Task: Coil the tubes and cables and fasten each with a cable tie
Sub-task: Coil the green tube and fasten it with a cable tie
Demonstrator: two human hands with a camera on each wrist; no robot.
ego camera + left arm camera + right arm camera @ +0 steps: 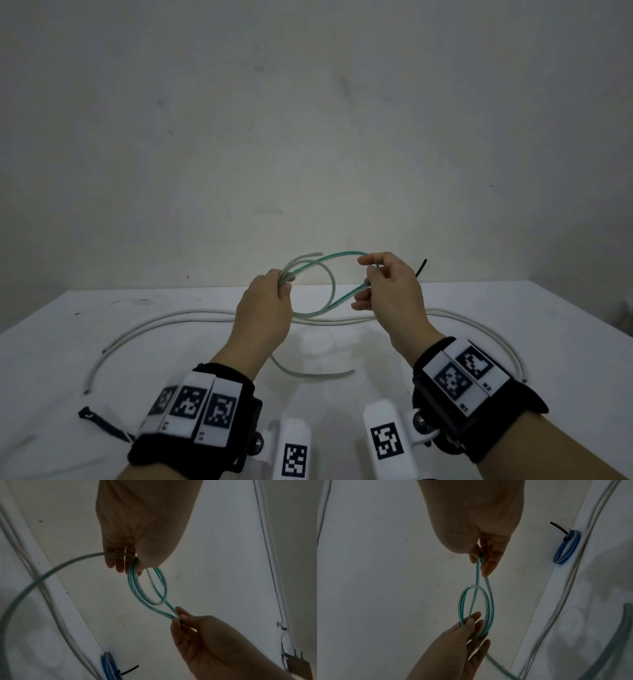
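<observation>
Above desk (513,342), green tube (329,308) held mid-coil: left hand (263,315) grips gathered loops, right hand (390,294) pinches stretched bend between fingers (488,566). Keep loops equal, feed slack leftward; black cable tie (421,269) probably behind right hand, blurred.

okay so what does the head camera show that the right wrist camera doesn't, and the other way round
Only the head view shows a loose black cable tie lying on the table near the left wrist. Only the right wrist view shows a blue coil already fastened with a black tie. Both show the left hand gripping the green-striped tube loops, the right hand pinching its far bend, and the white cable on the table.
</observation>
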